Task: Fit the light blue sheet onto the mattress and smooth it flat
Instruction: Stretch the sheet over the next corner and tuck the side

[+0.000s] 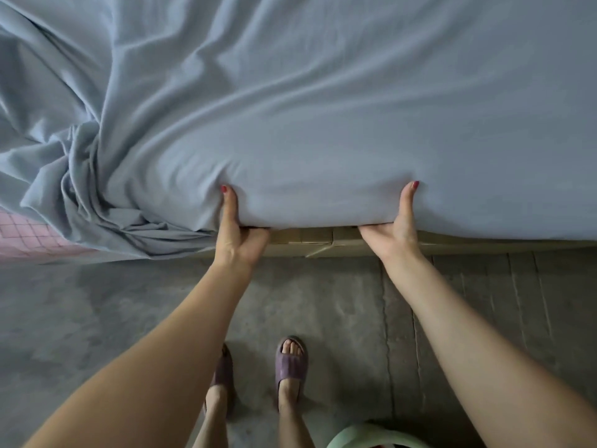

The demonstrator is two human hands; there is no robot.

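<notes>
The light blue sheet (323, 108) covers the mattress across the upper part of the head view. It lies fairly flat to the right and is bunched in deep folds at the left, where a pink quilted patch of mattress (29, 237) shows. My left hand (237, 237) grips the near edge of the sheet-covered mattress, thumb on top and fingers hidden underneath. My right hand (395, 232) holds the same edge about a forearm's length to the right, also thumb up and fingers tucked under.
A tan wooden bed base (323, 242) shows under the lifted edge between my hands. Below is grey concrete floor (80, 318). My feet in purple slippers (290, 363) stand close to the bed. A pale green garment (371, 439) is at the bottom edge.
</notes>
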